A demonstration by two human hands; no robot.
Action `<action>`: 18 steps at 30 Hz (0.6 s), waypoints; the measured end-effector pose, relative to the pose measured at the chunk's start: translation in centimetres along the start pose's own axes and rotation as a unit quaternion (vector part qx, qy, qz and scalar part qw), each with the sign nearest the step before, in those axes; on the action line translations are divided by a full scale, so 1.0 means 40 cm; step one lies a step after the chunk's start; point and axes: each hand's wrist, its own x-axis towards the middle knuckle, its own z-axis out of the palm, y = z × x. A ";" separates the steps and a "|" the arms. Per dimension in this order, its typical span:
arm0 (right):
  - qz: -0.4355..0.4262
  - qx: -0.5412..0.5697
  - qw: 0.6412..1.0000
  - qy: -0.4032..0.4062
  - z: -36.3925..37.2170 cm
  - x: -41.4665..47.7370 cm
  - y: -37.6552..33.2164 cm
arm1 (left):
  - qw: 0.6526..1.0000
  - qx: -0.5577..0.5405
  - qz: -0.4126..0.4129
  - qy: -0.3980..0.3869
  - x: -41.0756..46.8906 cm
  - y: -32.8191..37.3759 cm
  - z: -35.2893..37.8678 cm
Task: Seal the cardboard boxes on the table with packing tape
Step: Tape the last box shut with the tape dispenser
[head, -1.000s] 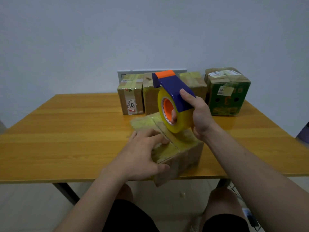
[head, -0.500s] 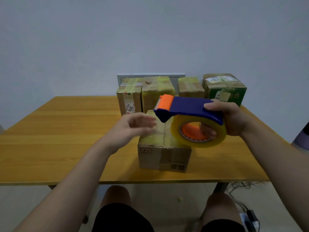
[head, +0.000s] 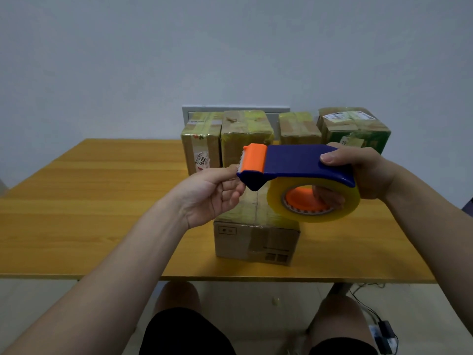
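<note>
**Near box partly taped, back row looks finished**

The right hand [head: 363, 172] is clamped on the tape dispenser [head: 294, 162], thumb on top of the blue handle and fingers through the orange core of the tape roll [head: 314, 219]. The left hand [head: 212, 193] has its thumb and fingers curled together right at the dispenser's toothed orange nose. It is probably picking up the free end of the tape, but the clear film cannot be seen, so I cannot tell whether it holds anything.

Both hands hang above the near box [head: 256, 242], which sits on the counter [head: 102, 201] close to its front edge. Its top shines with yellowish tape, while the front face is bare cardboard. It seems another strip is about to go on.

Against the wall stand four back boxes [head: 245, 134] in a row, all glossy with tape and apparently sealed.
</note>
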 end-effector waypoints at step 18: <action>0.168 -0.027 0.984 -0.056 -0.031 -0.040 -0.102 | 0.978 0.177 0.034 0.107 -0.051 0.013 -0.058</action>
